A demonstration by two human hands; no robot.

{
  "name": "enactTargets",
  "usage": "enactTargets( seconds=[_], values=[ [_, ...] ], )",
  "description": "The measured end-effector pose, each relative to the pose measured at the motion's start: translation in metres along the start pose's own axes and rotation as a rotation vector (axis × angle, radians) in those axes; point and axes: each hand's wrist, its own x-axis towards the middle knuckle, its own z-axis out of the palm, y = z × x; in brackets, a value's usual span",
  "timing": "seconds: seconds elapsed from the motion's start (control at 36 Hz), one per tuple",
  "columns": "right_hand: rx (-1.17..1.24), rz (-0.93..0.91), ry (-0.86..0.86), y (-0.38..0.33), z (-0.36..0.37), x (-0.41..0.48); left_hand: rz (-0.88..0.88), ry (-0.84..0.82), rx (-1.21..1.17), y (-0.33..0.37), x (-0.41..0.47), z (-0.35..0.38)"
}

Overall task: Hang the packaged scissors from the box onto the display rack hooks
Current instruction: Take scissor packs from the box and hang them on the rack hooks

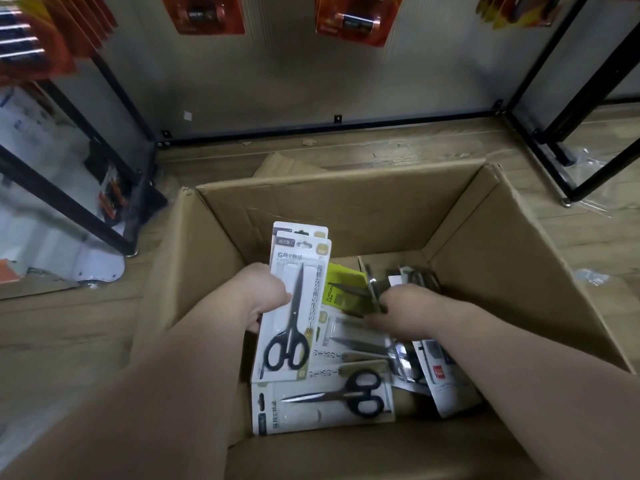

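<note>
Scissors packs (356,344) lie loose in the bottom of the box (346,183), seen from the head view, most of them flat and overlapping.

The left hand (266,299) grips two held packs (294,306) stacked face to face. Its thumb lies across the front card and its fingers curl behind. Their long axis runs up and away from the person, hang holes at the far end and black handles at the near end.

The right hand (408,306) is down among the loose packs, just beside a green pack (343,289) that leans on the far side. Its fingers are blurred and partly hidden, so I cannot tell whether they grip anything.

The nearest free one is a flat pack (322,400), which lies toward the person from the right hand and below the held packs. Its long axis runs left to right, handles to the right. The right hand is the freer to take it.

Each white pack is a card with a clear blister over black-handled scissors, stiff and thin, and probably easiest to pinch by an edge.

The rack (311,128) stands beyond the box, with orange packs (353,19) hanging higher up. Its hooks cannot be made out here.
</note>
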Motion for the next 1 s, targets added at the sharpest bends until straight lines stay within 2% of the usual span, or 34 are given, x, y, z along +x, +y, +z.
enactTargets(
  seconds=[0.11, 0.25, 0.44, 0.61, 0.75, 0.83, 0.94, 1.0],
  values=[
    [-0.023, -0.039, -0.094, -0.007, 0.009, 0.005, 0.008, 0.009, -0.039, -0.002, 0.002, -0.002],
    [-0.05, 0.026, -0.046, -0.007, 0.014, 0.012, 0.014, 0.031, -0.038, -0.004, 0.003, -0.006],
    [-0.066, 0.151, 0.033, -0.017, 0.019, 0.027, 0.02, -0.028, -0.004, -0.007, 0.005, -0.009],
    [-0.072, 0.168, 0.019, -0.022, 0.025, 0.032, 0.018, -0.068, 0.009, -0.006, 0.008, -0.011],
    [-0.019, 0.241, -0.068, -0.031, 0.025, 0.033, 0.037, -0.087, 0.07, -0.005, 0.011, -0.009],
    [0.058, 0.218, -0.055, -0.032, 0.022, 0.034, 0.058, -0.079, 0.106, -0.005, 0.011, -0.009],
    [0.19, 0.119, 0.049, -0.023, 0.008, 0.034, 0.115, -0.041, 0.113, -0.007, 0.011, -0.009],
    [0.185, 0.068, 0.076, -0.019, -0.002, 0.028, 0.152, -0.018, 0.141, -0.007, 0.009, -0.011]
  ],
)
